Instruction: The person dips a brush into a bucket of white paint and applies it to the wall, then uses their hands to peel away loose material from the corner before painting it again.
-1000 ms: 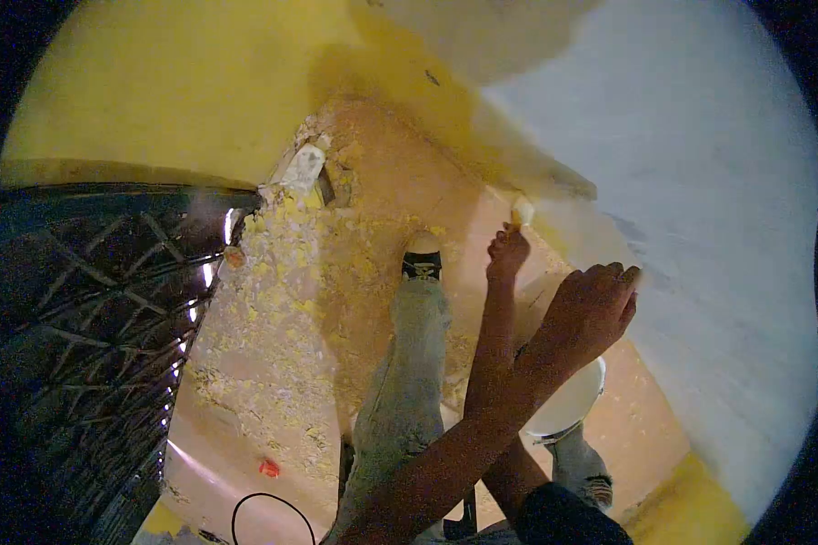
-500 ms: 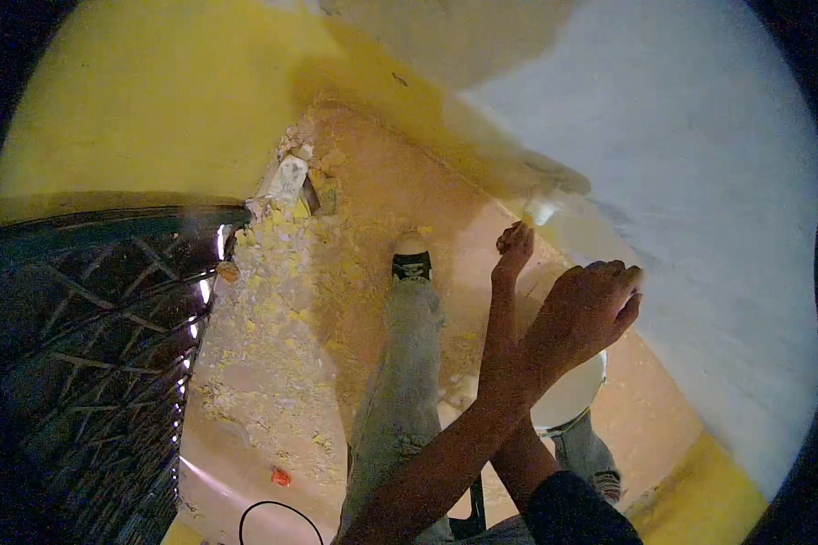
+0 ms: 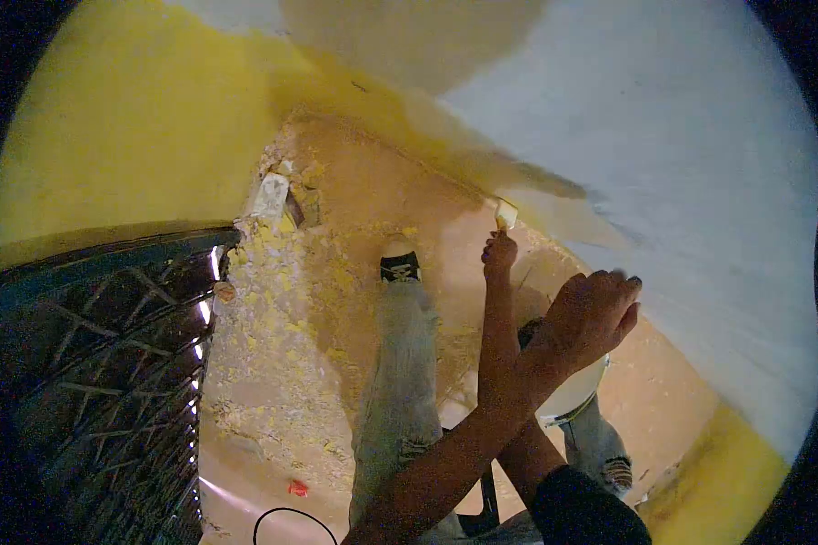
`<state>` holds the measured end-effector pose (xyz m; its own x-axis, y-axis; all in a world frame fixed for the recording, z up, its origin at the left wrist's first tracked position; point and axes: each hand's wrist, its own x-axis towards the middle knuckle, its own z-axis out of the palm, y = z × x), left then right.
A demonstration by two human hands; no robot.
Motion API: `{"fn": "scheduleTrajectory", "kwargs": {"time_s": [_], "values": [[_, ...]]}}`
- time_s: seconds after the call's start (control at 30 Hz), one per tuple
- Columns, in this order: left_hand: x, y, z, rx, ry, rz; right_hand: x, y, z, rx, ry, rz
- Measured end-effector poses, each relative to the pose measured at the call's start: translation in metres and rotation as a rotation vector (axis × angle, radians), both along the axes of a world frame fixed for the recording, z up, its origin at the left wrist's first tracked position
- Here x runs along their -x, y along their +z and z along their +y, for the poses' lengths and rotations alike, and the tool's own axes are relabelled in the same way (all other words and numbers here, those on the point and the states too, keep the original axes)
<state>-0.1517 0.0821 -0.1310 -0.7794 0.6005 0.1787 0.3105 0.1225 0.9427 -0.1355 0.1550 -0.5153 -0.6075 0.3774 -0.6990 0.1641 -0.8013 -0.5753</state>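
My forearms are crossed, the left one over the right. My right hand (image 3: pixel 498 252) is closed round the handle of a scraper (image 3: pixel 507 214), whose broad flat blade points up at the foot of the wall (image 3: pixel 700 200). Further right, my left hand (image 3: pixel 595 309) is closed, its fingers curled near the pale wall; whatever it might hold is hidden. Under my left wrist, a white round container (image 3: pixel 577 395) stands by my leg, partly covered by my arms.
Paint flakes and debris (image 3: pixel 273 363) litter the floor at left, beside a dark metal lattice (image 3: pixel 100 363). A pale block (image 3: pixel 270 195) lies near the corner. My shoe (image 3: pixel 400 265), a red scrap (image 3: pixel 298 489) and a black cable loop (image 3: pixel 291 510) are on the floor.
My right hand and the scraper have moved a little left, and the blade now tilts more upright. My left hand stays nearly in place. The view has shifted slightly.
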Motion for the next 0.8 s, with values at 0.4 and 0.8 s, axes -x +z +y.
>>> {"fn": "scheduleTrajectory", "kwargs": {"time_s": [0.4, 0.8], "values": [[-0.06, -0.006, 0.047, -0.097, -0.092, 0.157, -0.021, 0.154, -0.022, -0.406, -0.277, 0.334], [-0.047, -0.012, 0.052, 0.018, -0.112, 0.082, -0.02, -0.006, -0.004, -0.053, 0.14, -0.156]]}}
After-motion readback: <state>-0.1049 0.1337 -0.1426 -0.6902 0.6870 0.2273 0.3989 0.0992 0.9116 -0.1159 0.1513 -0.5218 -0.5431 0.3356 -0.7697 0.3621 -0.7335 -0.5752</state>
